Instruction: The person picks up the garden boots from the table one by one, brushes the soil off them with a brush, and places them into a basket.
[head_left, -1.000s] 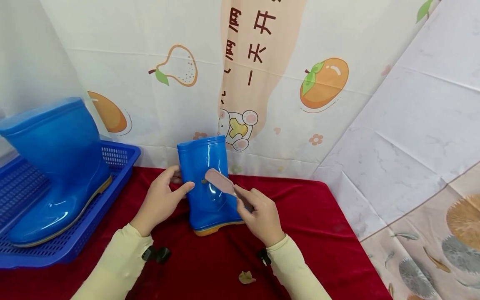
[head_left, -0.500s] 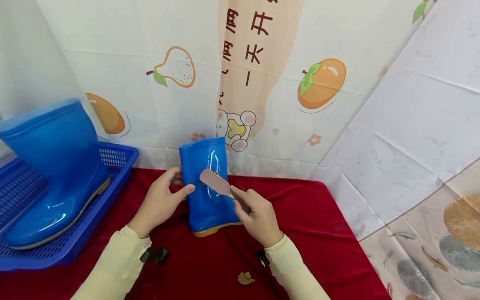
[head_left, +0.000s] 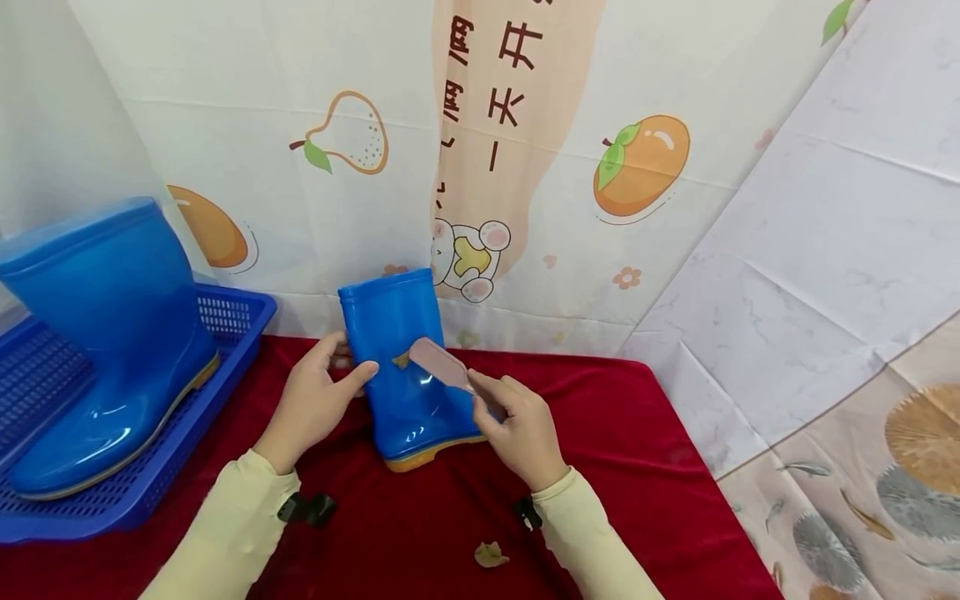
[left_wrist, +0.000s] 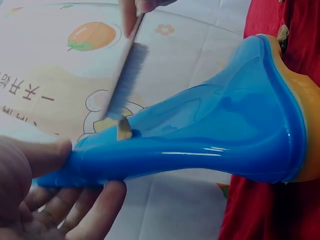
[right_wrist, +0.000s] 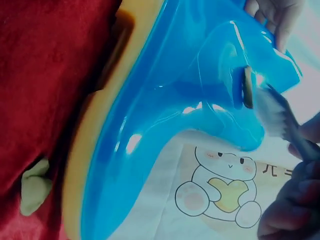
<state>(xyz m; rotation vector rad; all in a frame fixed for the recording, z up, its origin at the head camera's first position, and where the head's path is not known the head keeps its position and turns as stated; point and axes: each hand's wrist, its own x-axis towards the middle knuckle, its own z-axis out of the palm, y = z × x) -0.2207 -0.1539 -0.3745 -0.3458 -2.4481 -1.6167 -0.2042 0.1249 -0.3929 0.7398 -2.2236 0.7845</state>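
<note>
A blue rubber boot point(head_left: 408, 412) with a yellow sole stands on the red cloth, its shaft leaning slightly left. My left hand point(head_left: 309, 402) grips the shaft, thumb in front and fingers behind. In my right hand point(head_left: 521, 429) is a brush point(head_left: 441, 363) with a pinkish back, held by its handle. The left wrist view shows its pale bristles point(left_wrist: 131, 75) facing the boot. Right by the bristle tips, a tan scrap point(left_wrist: 123, 128) like a dry leaf sticks to the shaft; the right wrist view shows this scrap point(right_wrist: 247, 87) edge-on.
At the left, another blue boot point(head_left: 123, 333) stands in a blue plastic basket point(head_left: 251, 310). A second dry scrap point(head_left: 491, 555) lies on the red cloth point(head_left: 600, 467) near the front. A curtain point(head_left: 525, 317) with fruit prints hangs close behind the boot.
The boot's shaft has tipped left together with my left hand. The brush first moved left over the shaft, then back right, uncovering the tan scrap.
</note>
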